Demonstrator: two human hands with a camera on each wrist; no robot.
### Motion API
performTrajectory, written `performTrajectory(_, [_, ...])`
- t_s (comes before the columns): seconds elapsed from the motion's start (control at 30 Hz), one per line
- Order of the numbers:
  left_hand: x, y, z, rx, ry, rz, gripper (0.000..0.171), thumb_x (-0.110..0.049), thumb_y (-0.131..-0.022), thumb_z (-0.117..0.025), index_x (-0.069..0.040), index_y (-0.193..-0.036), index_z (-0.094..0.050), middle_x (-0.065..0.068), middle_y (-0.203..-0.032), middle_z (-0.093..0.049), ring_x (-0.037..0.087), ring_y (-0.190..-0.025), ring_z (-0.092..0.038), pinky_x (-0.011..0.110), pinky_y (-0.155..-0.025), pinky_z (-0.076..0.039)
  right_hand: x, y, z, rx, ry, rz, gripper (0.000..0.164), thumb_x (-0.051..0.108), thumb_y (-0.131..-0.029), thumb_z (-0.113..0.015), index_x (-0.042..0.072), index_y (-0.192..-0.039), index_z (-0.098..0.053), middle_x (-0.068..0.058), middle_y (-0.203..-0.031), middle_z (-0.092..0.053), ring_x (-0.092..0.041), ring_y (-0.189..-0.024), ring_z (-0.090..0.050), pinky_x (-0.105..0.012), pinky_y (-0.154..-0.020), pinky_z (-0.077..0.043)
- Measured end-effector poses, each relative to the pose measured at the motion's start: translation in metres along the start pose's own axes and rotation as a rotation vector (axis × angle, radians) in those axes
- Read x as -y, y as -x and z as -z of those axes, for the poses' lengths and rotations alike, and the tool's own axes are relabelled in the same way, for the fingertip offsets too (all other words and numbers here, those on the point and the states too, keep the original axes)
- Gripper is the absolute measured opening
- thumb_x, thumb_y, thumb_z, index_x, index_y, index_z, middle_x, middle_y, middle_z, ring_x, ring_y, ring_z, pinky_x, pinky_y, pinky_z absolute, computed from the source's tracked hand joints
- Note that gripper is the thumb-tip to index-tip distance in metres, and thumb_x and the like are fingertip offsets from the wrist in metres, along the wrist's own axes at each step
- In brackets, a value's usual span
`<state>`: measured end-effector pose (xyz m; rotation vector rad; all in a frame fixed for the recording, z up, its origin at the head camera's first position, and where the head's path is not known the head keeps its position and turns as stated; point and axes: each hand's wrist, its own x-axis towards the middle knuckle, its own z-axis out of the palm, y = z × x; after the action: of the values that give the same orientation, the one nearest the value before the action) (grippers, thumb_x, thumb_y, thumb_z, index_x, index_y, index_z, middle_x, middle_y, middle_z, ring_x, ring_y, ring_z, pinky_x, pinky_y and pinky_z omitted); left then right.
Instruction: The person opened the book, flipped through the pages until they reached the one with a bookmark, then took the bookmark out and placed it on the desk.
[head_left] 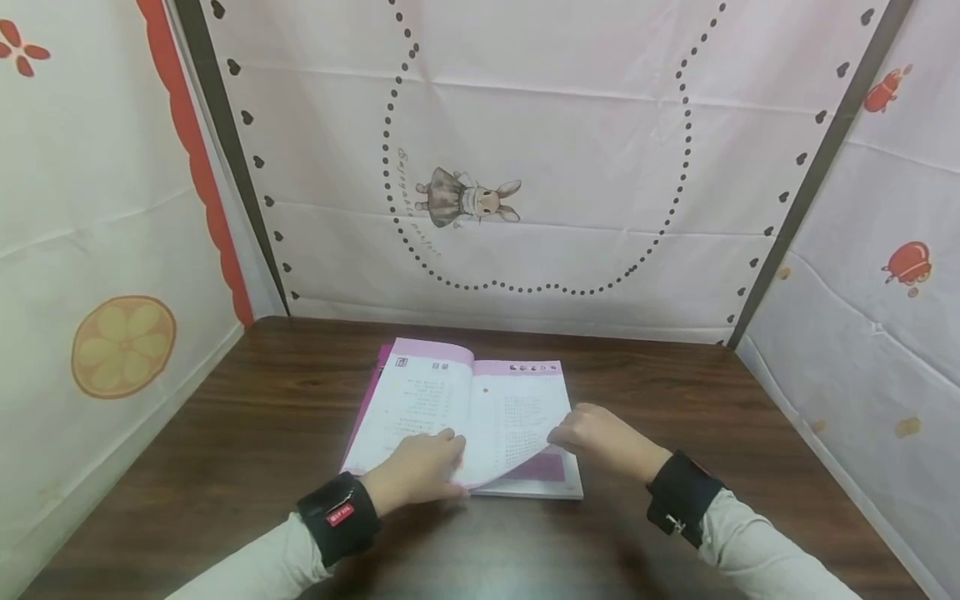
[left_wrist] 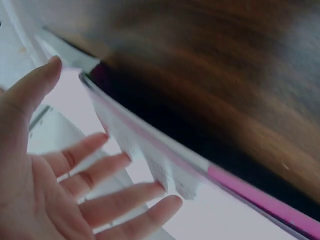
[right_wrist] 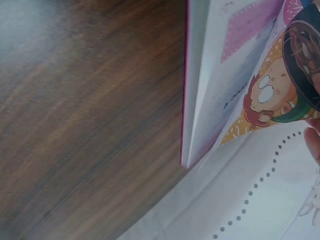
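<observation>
An open book (head_left: 423, 400) with pink-topped printed pages lies on the wooden table. My left hand (head_left: 418, 471) rests over the lower part of its left page near the spine; in the left wrist view its fingers (left_wrist: 132, 197) are spread and fairly straight beside the book's edge. With my right hand (head_left: 606, 437) I pinch the outer lower corner of the right page (head_left: 517, 417), lifting it off the pages below. The right wrist view shows a cartoon child (right_wrist: 272, 95) on the lifted page's underside. Only a fingertip (right_wrist: 313, 142) of the right hand shows there.
The dark brown table (head_left: 247, 467) extends around the book on all sides. White printed cloth panels enclose it, with a rabbit drawing (head_left: 465, 198) on the back one and an orange slice (head_left: 123, 346) on the left.
</observation>
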<state>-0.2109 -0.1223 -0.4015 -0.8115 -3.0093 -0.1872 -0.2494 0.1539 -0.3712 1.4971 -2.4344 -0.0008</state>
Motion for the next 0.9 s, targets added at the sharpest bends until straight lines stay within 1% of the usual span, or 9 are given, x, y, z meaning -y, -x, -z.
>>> performTrajectory(0.1, [-0.008, -0.004, -0.004, -0.032, -0.033, 0.031, 0.062, -0.058, -0.06, -0.068, -0.009, -0.098, -0.055, 0.0, -0.076, -0.051, 0.011, -0.056, -0.044, 0.024, -0.047, -0.035, 0.0, -0.002, 0.003, -0.058, 0.034, 0.023, 0.017, 0.006, -0.073, -0.067, 0.016, -0.087, -0.068, 0.008, -0.077, -0.066, -0.004, -0.069, -0.055, -0.02, -0.067, -0.045])
performTrajectory(0.2, [-0.015, -0.008, -0.008, -0.062, -0.068, 0.066, 0.07, -0.064, -0.059, -0.065, -0.008, -0.1, -0.056, 0.002, -0.076, -0.053, 0.012, -0.056, -0.044, 0.025, -0.046, -0.035, 0.001, -0.003, 0.006, -0.1, 0.065, 0.046, 0.02, 0.005, -0.07, -0.069, 0.015, -0.087, -0.068, 0.008, -0.079, -0.067, -0.005, -0.073, -0.057, -0.021, -0.069, -0.046])
performTrajectory(0.27, [-0.019, -0.01, -0.011, -0.084, -0.1, 0.087, 0.071, -0.066, -0.059, -0.062, -0.008, -0.1, -0.056, 0.003, -0.075, -0.053, 0.013, -0.055, -0.044, 0.025, -0.045, -0.034, 0.002, -0.004, 0.008, -0.116, 0.085, 0.058, 0.023, 0.004, -0.069, -0.07, 0.015, -0.088, -0.068, 0.008, -0.081, -0.067, -0.005, -0.076, -0.059, -0.021, -0.071, -0.047])
performTrajectory(0.43, [-0.026, -0.012, -0.015, -0.128, -0.17, 0.11, 0.061, -0.061, -0.065, -0.062, -0.008, -0.096, -0.059, 0.003, -0.072, -0.053, 0.014, -0.055, -0.046, 0.026, -0.046, -0.035, 0.003, -0.005, 0.011, -0.14, 0.114, 0.082, 0.026, 0.004, -0.068, -0.07, 0.015, -0.092, -0.068, 0.008, -0.085, -0.068, -0.006, -0.083, -0.061, -0.023, -0.077, -0.048])
performTrajectory(0.53, [-0.027, -0.012, -0.015, -0.141, -0.189, 0.111, 0.051, -0.054, -0.07, -0.062, -0.008, -0.094, -0.059, 0.003, -0.072, -0.053, 0.015, -0.055, -0.047, 0.027, -0.047, -0.036, 0.002, -0.005, 0.01, -0.197, 0.114, 0.078, 0.028, 0.006, -0.07, -0.07, 0.013, -0.097, -0.066, 0.005, -0.093, -0.067, -0.008, -0.089, -0.061, -0.024, -0.079, -0.048])
performTrajectory(0.63, [-0.027, -0.012, -0.015, -0.152, -0.187, 0.112, 0.044, -0.047, -0.072, -0.062, -0.008, -0.092, -0.06, 0.003, -0.071, -0.053, 0.016, -0.054, -0.047, 0.027, -0.047, -0.035, 0.001, -0.004, 0.008, -0.258, 0.089, 0.053, 0.044, 0.008, -0.072, -0.068, 0.009, -0.114, -0.057, -0.001, -0.115, -0.06, -0.013, -0.106, -0.056, -0.031, -0.087, -0.046])
performTrajectory(0.73, [-0.027, -0.01, -0.016, -0.16, -0.171, 0.116, 0.04, -0.043, -0.072, -0.063, -0.008, -0.091, -0.059, 0.002, -0.069, -0.051, 0.014, -0.052, -0.044, 0.025, -0.046, -0.033, 0.0, -0.002, 0.004, -0.294, 0.07, 0.027, 0.064, 0.008, -0.072, -0.069, 0.008, -0.13, -0.042, -0.007, -0.131, -0.048, -0.019, -0.117, -0.047, -0.037, -0.093, -0.042])
performTrajectory(0.8, [-0.026, -0.01, -0.016, -0.171, -0.159, 0.121, 0.037, -0.04, -0.072, -0.063, -0.008, -0.088, -0.058, 0.001, -0.067, -0.049, 0.014, -0.05, -0.042, 0.025, -0.044, -0.032, -0.001, -0.001, 0.002, -0.305, 0.055, 0.014, 0.071, 0.007, -0.071, -0.069, 0.006, -0.133, -0.037, -0.009, -0.132, -0.045, -0.02, -0.118, -0.046, -0.038, -0.094, -0.042])
performTrajectory(0.9, [-0.023, -0.009, -0.016, -0.206, -0.138, 0.127, 0.031, -0.036, -0.07, -0.063, -0.007, -0.081, -0.058, 0.001, -0.064, -0.046, 0.013, -0.048, -0.039, 0.025, -0.041, -0.029, -0.002, 0.002, -0.001, -0.312, 0.058, -0.017, 0.073, 0.007, -0.069, -0.071, 0.003, -0.133, -0.036, -0.011, -0.131, -0.047, -0.021, -0.115, -0.049, -0.037, -0.092, -0.043])
